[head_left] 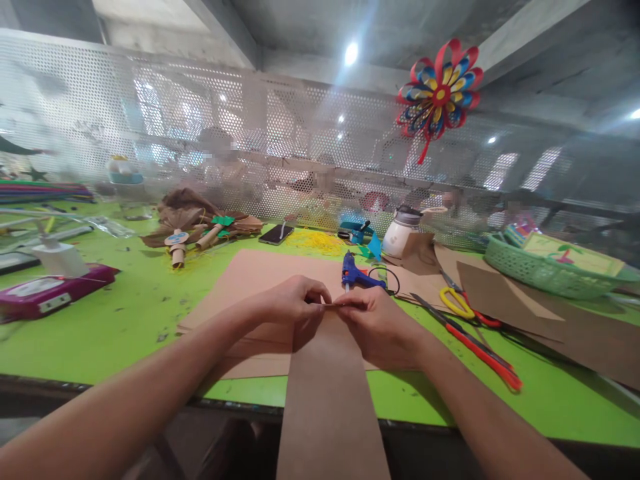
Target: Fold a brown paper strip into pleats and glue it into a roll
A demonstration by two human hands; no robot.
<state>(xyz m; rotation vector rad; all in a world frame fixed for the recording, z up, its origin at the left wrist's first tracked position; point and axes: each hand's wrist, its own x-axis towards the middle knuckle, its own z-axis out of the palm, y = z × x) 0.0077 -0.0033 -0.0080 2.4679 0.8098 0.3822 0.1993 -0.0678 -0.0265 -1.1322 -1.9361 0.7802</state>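
A long strip of brown paper point(330, 400) runs from my fingers back over the table's front edge. My left hand point(303, 300) pinches the left side of its far end, which looks folded or rolled into a narrow edge. Close beside it, my right hand point(373, 320) grips the right side of that same end between thumb and fingers. Under both hands lies a stack of brown paper sheets point(250, 280). Just beyond my right hand is a blue glue gun point(357, 273) with a white stick showing.
Scissors point(457, 300) and a red-handled cutting tool point(480, 353) lie right, near a green basket point(545, 267). A white jug point(400, 233), a phone point(277, 233) and paper crafts point(190, 233) stand behind. A purple power strip point(60, 290) sits left on the green table point(130, 320).
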